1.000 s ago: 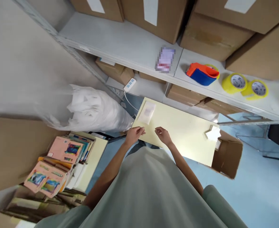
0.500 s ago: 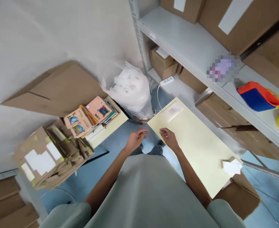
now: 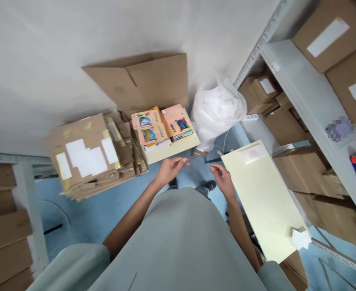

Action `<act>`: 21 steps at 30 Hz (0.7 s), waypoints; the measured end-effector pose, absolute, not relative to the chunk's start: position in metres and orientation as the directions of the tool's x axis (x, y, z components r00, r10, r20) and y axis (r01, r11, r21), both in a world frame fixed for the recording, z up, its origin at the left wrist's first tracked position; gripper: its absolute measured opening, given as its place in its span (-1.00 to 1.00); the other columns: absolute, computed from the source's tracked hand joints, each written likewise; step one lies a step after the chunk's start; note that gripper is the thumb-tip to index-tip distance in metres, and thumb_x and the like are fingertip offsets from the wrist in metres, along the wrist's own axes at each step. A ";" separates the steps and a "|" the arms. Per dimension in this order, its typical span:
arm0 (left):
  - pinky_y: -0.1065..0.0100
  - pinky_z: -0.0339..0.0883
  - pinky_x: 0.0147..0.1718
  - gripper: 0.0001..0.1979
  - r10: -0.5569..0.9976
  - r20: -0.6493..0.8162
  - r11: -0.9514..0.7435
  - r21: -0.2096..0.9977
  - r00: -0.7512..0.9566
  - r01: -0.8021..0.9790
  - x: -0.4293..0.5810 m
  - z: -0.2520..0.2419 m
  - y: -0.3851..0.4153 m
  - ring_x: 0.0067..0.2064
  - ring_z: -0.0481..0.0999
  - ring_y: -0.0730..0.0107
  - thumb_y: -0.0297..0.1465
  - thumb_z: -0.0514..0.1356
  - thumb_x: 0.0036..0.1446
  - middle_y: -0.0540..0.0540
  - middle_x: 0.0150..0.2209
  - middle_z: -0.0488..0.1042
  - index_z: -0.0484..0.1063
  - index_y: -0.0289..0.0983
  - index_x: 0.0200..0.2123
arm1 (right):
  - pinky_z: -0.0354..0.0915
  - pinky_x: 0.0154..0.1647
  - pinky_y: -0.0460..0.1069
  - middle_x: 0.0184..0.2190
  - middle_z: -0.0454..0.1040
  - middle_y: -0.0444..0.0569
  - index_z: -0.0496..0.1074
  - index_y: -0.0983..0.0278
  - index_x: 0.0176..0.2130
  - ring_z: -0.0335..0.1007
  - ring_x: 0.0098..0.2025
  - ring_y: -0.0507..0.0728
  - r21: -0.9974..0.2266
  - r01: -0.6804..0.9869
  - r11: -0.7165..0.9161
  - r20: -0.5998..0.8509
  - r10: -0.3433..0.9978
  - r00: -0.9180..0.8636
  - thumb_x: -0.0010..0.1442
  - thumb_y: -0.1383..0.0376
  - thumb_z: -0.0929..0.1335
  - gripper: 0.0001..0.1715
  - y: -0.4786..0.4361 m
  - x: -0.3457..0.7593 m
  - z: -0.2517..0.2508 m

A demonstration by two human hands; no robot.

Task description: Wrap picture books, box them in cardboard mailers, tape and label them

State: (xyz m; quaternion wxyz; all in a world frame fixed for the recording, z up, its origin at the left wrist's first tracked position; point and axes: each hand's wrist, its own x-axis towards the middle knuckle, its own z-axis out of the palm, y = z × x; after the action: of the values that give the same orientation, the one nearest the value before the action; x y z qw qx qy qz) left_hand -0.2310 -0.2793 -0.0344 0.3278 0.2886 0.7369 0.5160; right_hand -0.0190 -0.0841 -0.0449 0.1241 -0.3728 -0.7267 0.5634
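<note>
In the head view my left hand (image 3: 171, 169) is in the air in front of my body, its fingers loosely bent and nothing visible in it. Closest to it is a cream-coloured board (image 3: 173, 148) bearing picture booklets with pink covers (image 3: 149, 126) and a second pink booklet stack (image 3: 179, 120). My right hand (image 3: 224, 178), also with loosely curled fingers and holding nothing I can see, hovers beside the left edge of a cream tabletop (image 3: 271, 198). A flat clear packet (image 3: 253, 154) lies at its far end, and white papers (image 3: 300, 239) at its near end.
Flattened cardboard (image 3: 83, 153) is stacked at left, and an upright carton sheet (image 3: 156, 83) leans on the wall. A white plastic bag (image 3: 218, 111) stands between the two surfaces. Grey shelving (image 3: 305, 76) with boxes lines the right; a power strip (image 3: 250, 117) lies on its lower level.
My view has turned left, so the booklets and cardboard sit nearer the middle and the shelves farther right. My hands stay in front of me, now slightly farther apart.
</note>
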 end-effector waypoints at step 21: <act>-0.37 -0.27 0.65 -0.27 0.393 -0.085 0.782 0.555 -0.916 0.284 -0.349 -0.133 -0.545 0.74 -0.06 -0.29 -0.20 0.14 0.45 -0.49 0.69 0.04 0.29 -0.36 0.59 | 0.62 0.14 0.17 -0.04 0.78 0.07 0.65 0.15 0.00 0.74 0.02 0.30 -0.915 0.307 0.261 -0.199 0.367 -0.908 0.39 -0.17 0.45 -0.50 -0.210 -0.184 0.000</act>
State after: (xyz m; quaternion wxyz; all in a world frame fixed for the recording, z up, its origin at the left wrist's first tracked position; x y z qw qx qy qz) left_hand -0.3490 -0.5446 -0.1327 0.0984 0.1801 0.9388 0.2767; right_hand -0.1836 -0.2101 -0.0003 0.0267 -0.2123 -0.7936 0.5695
